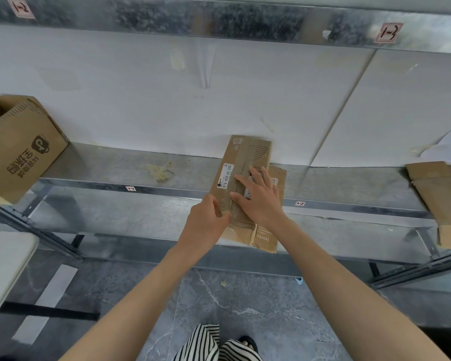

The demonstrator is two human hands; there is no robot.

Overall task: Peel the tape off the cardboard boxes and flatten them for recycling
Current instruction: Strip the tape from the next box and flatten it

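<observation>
Lying flat on the metal shelf [115, 168] at the scene's middle, the flattened box [245, 157] juts over the shelf's near edge. The right hand [258, 196] rests on top of it, fingers spread and straight. The left hand [206, 220] curls round its near left edge, thumb on top. An open box [21, 147] stands at the left; more cardboard [438, 188] lies at the right.

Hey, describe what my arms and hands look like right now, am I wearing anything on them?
Both arms are bare as far as the picture's lower edge: no sleeves, no gloves. The left hand and right hand show no rings, watch or bracelet. Below them is black-and-white striped clothing.
</observation>
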